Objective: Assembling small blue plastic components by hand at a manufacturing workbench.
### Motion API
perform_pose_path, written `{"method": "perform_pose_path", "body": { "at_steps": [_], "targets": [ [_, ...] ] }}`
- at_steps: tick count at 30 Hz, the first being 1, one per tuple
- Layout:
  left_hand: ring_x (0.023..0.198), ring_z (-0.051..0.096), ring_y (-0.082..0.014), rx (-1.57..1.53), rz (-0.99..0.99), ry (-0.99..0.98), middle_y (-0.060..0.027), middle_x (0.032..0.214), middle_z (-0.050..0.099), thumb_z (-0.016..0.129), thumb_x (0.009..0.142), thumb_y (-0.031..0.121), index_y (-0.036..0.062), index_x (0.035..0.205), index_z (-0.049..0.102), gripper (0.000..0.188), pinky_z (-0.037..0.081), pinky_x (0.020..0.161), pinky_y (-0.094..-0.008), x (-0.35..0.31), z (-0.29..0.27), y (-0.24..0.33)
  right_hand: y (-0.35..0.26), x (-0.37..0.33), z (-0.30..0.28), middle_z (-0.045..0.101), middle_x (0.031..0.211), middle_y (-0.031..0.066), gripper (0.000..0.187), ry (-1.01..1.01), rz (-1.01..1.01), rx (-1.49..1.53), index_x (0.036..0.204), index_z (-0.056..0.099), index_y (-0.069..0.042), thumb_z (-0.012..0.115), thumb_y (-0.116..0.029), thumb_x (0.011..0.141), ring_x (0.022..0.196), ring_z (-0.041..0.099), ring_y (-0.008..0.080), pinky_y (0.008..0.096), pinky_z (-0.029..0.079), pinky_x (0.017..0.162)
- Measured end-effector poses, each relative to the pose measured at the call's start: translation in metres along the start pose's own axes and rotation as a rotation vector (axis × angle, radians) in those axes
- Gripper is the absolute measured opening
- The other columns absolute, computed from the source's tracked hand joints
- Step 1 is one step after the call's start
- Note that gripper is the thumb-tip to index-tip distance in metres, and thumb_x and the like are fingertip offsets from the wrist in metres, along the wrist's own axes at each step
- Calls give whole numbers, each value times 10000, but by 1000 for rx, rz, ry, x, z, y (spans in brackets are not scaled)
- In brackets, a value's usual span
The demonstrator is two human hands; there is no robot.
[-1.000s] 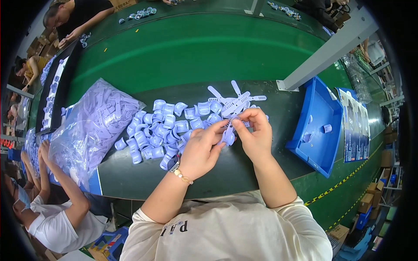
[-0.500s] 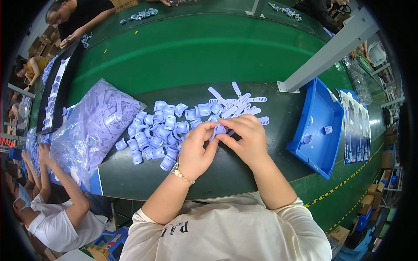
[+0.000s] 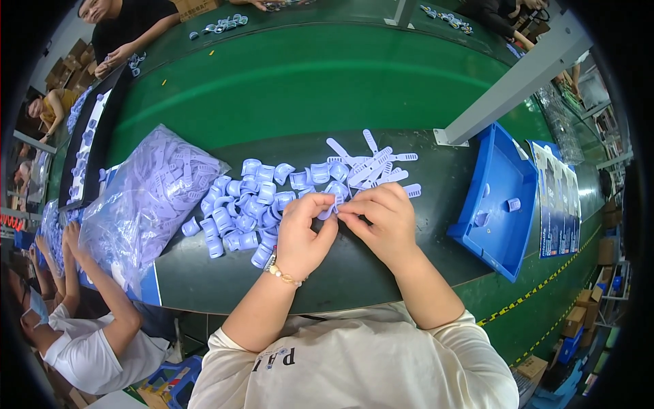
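Observation:
Between my hands, over the dark table, is a small purple plastic strap (image 3: 330, 210), bent and partly hidden by the fingers. My left hand (image 3: 304, 228) pinches it from the left. At its right side, the thumb and fingertips of my right hand (image 3: 381, 218) are closed on its edge. Left of my hands lies a pile of curved, glossy purple plastic pieces (image 3: 235, 212). Just beyond the fingers, flat slotted purple straps (image 3: 371, 165) lie crossed in a loose heap.
A clear bag (image 3: 157, 184) full of purple straps lies at the left. To the right stands a blue tray (image 3: 470, 235) holding a few small pieces, beside a printed sheet (image 3: 555, 198). A grey post (image 3: 511, 85) rises behind it. Co-workers sit at the left and far side.
Both hands have turned the purple strap and moved it slightly down and left. My right fingertips have shifted to its lower right edge. A co-worker at the far left has raised their head.

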State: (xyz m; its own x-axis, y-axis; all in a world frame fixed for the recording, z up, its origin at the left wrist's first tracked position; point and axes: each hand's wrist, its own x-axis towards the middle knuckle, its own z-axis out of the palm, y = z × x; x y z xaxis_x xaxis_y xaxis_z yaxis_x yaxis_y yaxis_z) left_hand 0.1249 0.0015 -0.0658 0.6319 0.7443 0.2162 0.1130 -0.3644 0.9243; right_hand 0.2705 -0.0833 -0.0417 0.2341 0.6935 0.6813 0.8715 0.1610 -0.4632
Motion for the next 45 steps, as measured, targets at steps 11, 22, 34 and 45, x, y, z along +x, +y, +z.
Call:
{"method": "perform_pose_path", "body": {
  "at_steps": [11, 22, 34, 45],
  "targets": [
    [892, 678, -232, -244, -55, 83, -121, 974, 684, 622, 779, -31, 23, 1034, 586, 263, 485, 814, -319, 3, 3, 3, -4, 3, 1, 640, 820, -20, 227, -39, -6, 65, 773, 704, -140, 827, -124, 583, 760, 565, 188, 308, 448, 666],
    [903, 686, -236, -64, 93, 48, -118, 981, 681, 603, 782, -61, 24, 1007, 599, 241, 515, 783, -307, 5, 1, -6, -4, 4, -1, 625, 873, -12, 204, -137, 95, 139, 797, 701, -134, 811, -145, 626, 825, 561, 203, 334, 438, 732],
    [914, 680, -241, -173, 14, 56, -119, 975, 678, 579, 789, -78, 4, 1027, 602, 254, 523, 813, -309, 5, 2, 3, -4, 1, 2, 596, 955, 9, 202, -183, 213, 184, 826, 714, -131, 798, -109, 644, 877, 539, 212, 328, 433, 766],
    [924, 657, -272, 2, 60, 31, -120, 1027, 674, 626, 780, -15, 44, 1019, 633, 247, 476, 848, -367, 8, 1, 11, 0, -2, -3, 606, 917, 4, 218, -95, 173, 34, 812, 720, -152, 810, -112, 618, 851, 556, 203, 343, 446, 723]
  ]
}}
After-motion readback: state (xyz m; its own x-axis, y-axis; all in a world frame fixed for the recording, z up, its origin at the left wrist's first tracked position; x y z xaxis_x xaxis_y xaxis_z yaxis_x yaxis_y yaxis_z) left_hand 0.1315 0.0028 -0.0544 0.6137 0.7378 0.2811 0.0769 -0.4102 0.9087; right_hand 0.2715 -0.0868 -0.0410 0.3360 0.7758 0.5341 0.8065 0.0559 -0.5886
